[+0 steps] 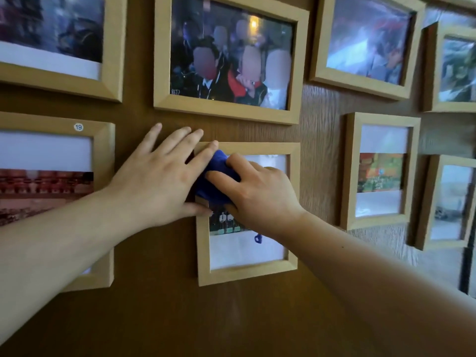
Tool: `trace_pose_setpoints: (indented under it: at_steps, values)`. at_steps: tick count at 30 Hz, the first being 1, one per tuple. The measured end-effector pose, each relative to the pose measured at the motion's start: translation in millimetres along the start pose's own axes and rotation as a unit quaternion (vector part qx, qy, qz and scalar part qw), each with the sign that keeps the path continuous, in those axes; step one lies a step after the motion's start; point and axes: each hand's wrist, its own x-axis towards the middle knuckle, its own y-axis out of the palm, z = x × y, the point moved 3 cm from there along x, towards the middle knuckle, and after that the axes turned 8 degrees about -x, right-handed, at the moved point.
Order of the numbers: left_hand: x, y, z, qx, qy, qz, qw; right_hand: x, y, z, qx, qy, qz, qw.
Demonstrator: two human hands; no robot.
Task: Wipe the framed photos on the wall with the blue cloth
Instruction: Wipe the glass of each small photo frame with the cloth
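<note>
A small upright photo frame (247,273) of light wood hangs low in the middle of the brown wall. My right hand (260,191) presses a bunched blue cloth (219,176) against the upper left of its glass. The cloth is mostly hidden under my fingers; a small blue bit (258,238) shows below my wrist. My left hand (159,176) lies flat on the wall beside the frame, fingers spread, with fingertip and thumb touching the frame's left edge and top corner.
Several more light wooden frames surround it: a wide one (226,109) directly above, one marked 19 (103,140) at left, and smaller ones (378,222) at right. Bare brown wall (154,318) lies below the hands.
</note>
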Motion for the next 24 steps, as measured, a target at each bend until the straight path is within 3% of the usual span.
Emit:
trace_pose_setpoints:
  at_steps: [14, 24]
  values:
    - [-1.9, 11.3, -2.7, -0.016, -0.021, -0.013, 1.000, -47.5, -6.9, -65.8, -0.086, 0.073, 0.081, 0.990]
    - [-2.0, 11.0, -3.9, -0.021, -0.009, -0.032, 0.999, -3.8, -0.5, -0.5, -0.070, -0.076, 0.074, 0.992]
